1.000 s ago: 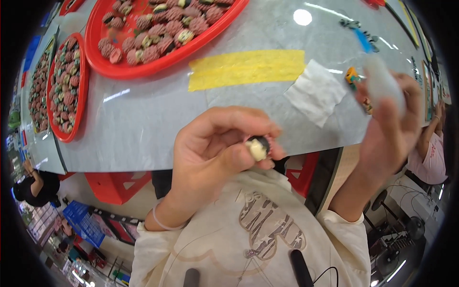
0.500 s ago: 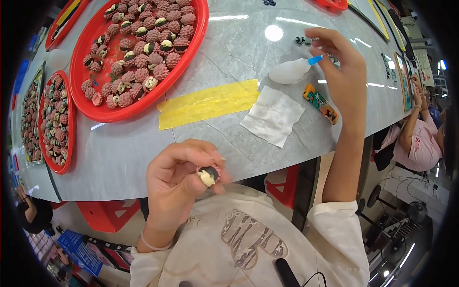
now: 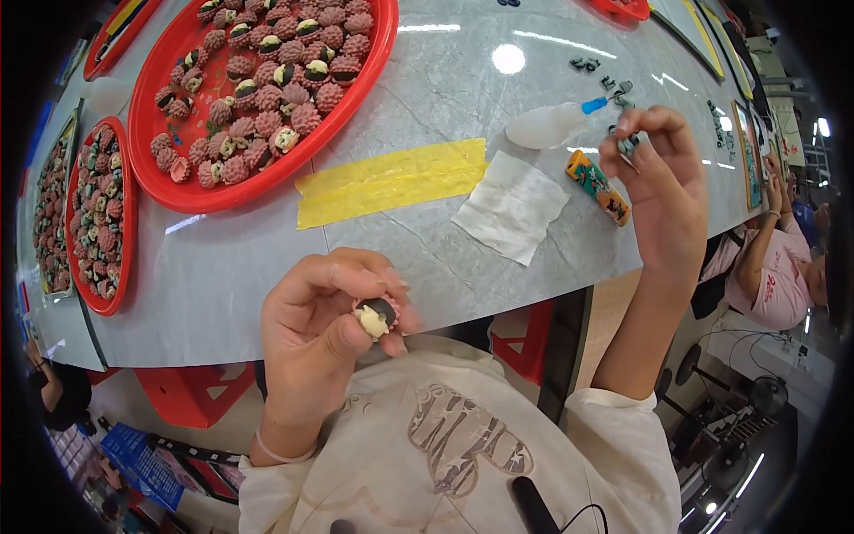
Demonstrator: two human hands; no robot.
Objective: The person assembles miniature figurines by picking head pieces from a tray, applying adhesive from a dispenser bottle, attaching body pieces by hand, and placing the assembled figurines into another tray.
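The left hand (image 3: pixel 302 325) pinches a rounded pink, black and cream piece (image 3: pixel 377 317) between thumb and fingers, near the front edge of the worktop (image 3: pixel 427 258). The right hand (image 3: pixel 663 182) grasps a small dark piece (image 3: pixel 628 145) near the white bottle (image 3: pixel 543 127).

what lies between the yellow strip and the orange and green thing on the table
In the head view, a white tissue-like sheet lies between them.

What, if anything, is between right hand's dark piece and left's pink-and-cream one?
Nothing visible blocks the dark piece from the pink-and-cream piece; the white cloth lies on the table below.
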